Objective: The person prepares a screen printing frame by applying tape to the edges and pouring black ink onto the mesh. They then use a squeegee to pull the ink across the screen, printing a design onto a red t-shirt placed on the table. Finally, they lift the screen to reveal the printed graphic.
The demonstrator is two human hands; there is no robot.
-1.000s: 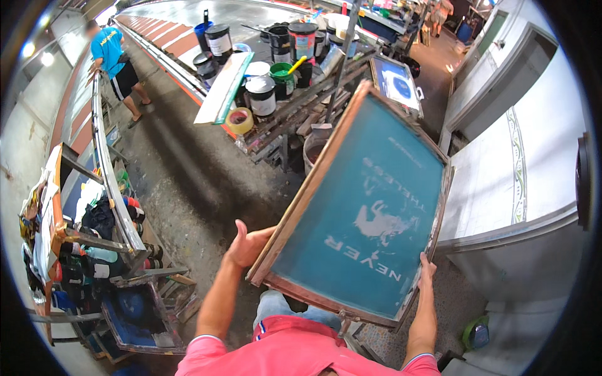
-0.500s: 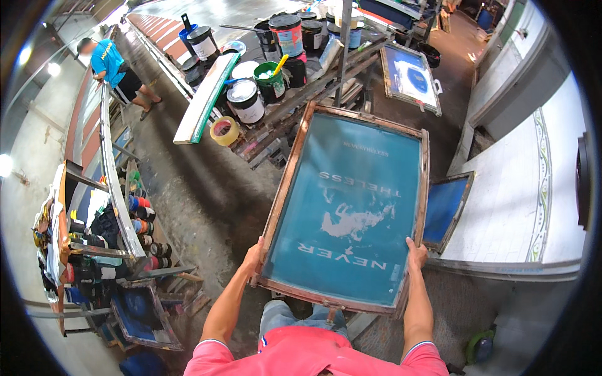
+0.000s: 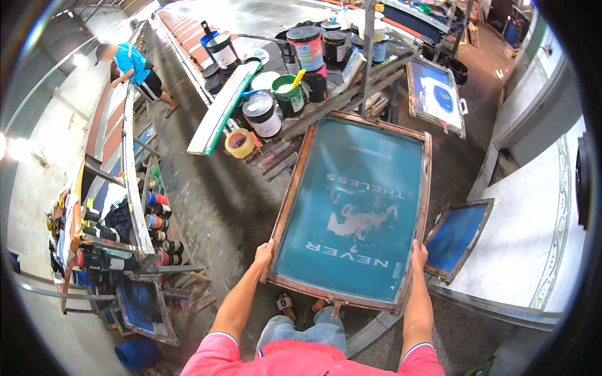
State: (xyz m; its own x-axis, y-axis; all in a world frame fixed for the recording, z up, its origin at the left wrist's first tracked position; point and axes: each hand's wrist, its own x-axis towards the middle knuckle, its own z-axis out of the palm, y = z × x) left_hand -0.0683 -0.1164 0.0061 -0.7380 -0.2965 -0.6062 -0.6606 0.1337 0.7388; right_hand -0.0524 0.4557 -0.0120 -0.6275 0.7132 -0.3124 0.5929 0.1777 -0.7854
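Note:
A large screen-printing frame (image 3: 351, 207), teal mesh in a worn wooden border, is held out in front of me. Pale lettering and a blotchy pale picture mark its mesh. My left hand (image 3: 264, 254) is closed round the left wooden side near its lower corner. On the opposite side, my right hand (image 3: 419, 255) grips the right border at about the same height. The fingers of both hands are partly hidden behind the wood. The frame's far end reaches close to the edge of a bench carrying paint tubs.
Ahead are ink tubs (image 3: 261, 116), a green bucket (image 3: 288, 95), a tape roll (image 3: 239, 143) and a long white-green squeegee (image 3: 224, 108). Other screens lean right (image 3: 459, 238), far right (image 3: 437, 94) and lower left (image 3: 145, 307). A person in blue (image 3: 130, 66) stands at the far-left table.
My view has shifted, so the bench and tubs sit farther right and lower. Both hands keep their hold on the frame. My feet now show below it.

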